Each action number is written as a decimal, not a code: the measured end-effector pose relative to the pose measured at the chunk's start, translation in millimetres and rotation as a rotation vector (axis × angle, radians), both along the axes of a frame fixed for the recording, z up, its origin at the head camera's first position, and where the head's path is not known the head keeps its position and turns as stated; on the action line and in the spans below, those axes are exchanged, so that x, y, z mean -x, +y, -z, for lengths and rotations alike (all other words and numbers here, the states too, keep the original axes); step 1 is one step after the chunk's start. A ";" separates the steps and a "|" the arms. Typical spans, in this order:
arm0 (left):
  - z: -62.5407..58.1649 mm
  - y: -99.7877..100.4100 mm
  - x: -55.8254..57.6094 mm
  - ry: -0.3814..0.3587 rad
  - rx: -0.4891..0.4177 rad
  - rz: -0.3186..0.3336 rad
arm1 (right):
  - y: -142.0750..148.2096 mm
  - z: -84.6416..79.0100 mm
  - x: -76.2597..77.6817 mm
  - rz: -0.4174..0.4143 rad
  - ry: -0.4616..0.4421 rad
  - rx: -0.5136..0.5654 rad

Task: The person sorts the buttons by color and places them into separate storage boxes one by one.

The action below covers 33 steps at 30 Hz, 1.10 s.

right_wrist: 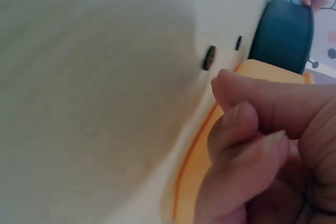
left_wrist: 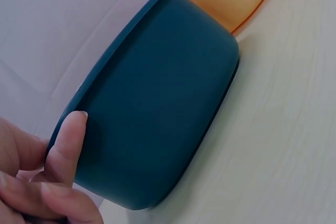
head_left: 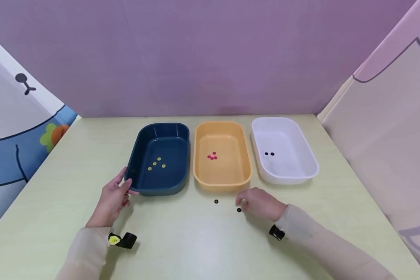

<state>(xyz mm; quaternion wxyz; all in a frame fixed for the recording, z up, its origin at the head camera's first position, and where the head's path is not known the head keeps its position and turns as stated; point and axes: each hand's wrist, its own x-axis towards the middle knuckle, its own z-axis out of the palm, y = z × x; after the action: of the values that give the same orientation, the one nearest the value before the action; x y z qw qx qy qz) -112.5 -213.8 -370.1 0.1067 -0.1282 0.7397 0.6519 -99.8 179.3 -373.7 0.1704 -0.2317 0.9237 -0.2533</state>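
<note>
My left hand [head_left: 112,200] grips the near left corner of a dark blue tray [head_left: 169,144], fingers and thumb at its rim. In the left wrist view a finger [left_wrist: 68,142] lies against the tray's outer wall. Several yellow buttons [head_left: 154,163] lie inside that tray. My right hand [head_left: 260,203] is low over the table before the orange tray [head_left: 224,184], its fingers curled. A black button [head_left: 239,210] lies right by its fingertips, and another black button [head_left: 216,201] is farther left. In the right wrist view nothing shows between the fingers [right_wrist: 252,93].
Several pink buttons [head_left: 211,158] lie in the orange tray. At the right, a white tray [head_left: 289,136] holds two black buttons [head_left: 272,154]. The three trays stand side by side on the pale table [head_left: 182,241]. A purple panel [head_left: 203,58] rises behind.
</note>
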 end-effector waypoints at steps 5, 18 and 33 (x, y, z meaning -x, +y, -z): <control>-4.2 0.0 -2.8 0.004 0.005 -0.012 | -3.7 6.1 3.0 -0.011 0.021 -0.014; -1.7 -2.4 -5.9 -0.012 0.047 -0.016 | -6.8 5.4 1.6 -0.037 0.013 -0.093; -2.8 7.7 -2.6 0.018 0.063 -0.044 | 23.9 -1.1 -0.3 0.012 -0.019 -0.062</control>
<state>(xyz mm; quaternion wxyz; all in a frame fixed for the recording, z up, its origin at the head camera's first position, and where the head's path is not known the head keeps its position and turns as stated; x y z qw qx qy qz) -109.9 -206.1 -367.3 0.0816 -0.1417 0.7580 0.6314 -99.6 203.2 -372.6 0.1847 -0.2186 0.9307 -0.2279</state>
